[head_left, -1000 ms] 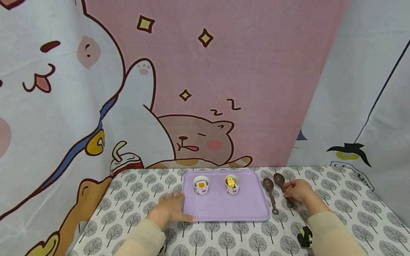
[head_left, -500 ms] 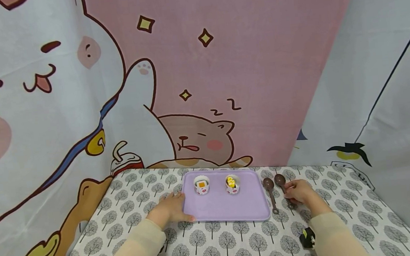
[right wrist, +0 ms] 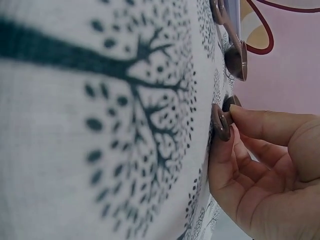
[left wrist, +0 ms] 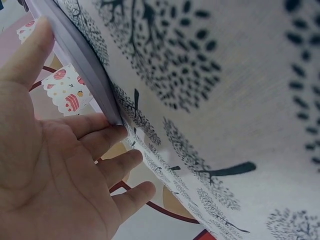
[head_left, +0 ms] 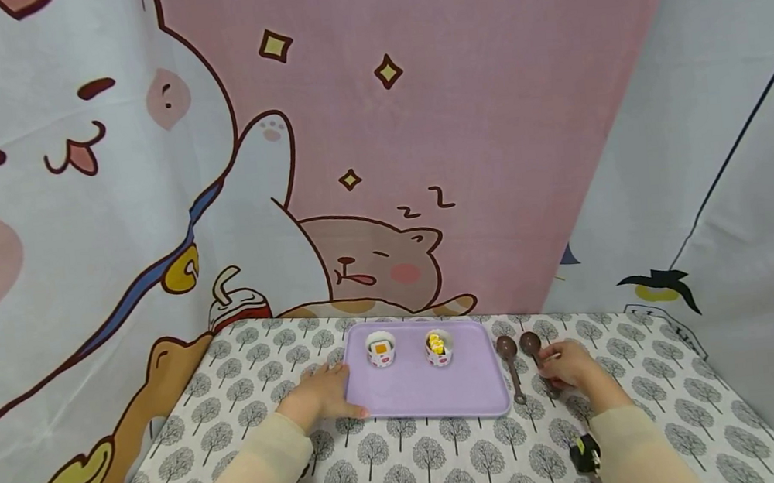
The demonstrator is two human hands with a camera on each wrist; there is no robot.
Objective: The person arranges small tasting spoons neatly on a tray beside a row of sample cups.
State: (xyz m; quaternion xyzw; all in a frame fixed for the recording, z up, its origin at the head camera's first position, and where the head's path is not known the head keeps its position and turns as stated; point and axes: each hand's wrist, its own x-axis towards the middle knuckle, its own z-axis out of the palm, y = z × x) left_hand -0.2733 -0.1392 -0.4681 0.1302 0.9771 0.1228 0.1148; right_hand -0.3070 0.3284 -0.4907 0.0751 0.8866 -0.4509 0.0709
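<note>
My left hand point(head_left: 318, 394) lies at the left end of a lilac tray point(head_left: 423, 395). The left wrist view has its fingers extended, thumb and index finger against the tray's rim point(left wrist: 92, 70). Two small printed paper cups stand on the tray: the left cup point(head_left: 381, 359) has a white and orange piece in it, the right cup point(head_left: 439, 358) a yellow and black one. To the tray's right, my right hand point(head_left: 570, 366) pinches the handle of a brown spoon point(head_left: 530, 343) between thumb and index finger, with the handle's looped end point(right wrist: 220, 123) showing. A second brown spoon point(head_left: 507, 348) lies between it and the tray.
A tree-print cloth point(head_left: 398, 474) covers the table. Behind it hangs a pink and white cartoon curtain point(head_left: 490, 146), close to the tray's far edge. A small black object point(head_left: 585, 454) is beside my right sleeve.
My right hand has shifted slightly right and toward me, and the pinched spoon with it. Left hand, tray, cups and the other spoon stay as they were.
</note>
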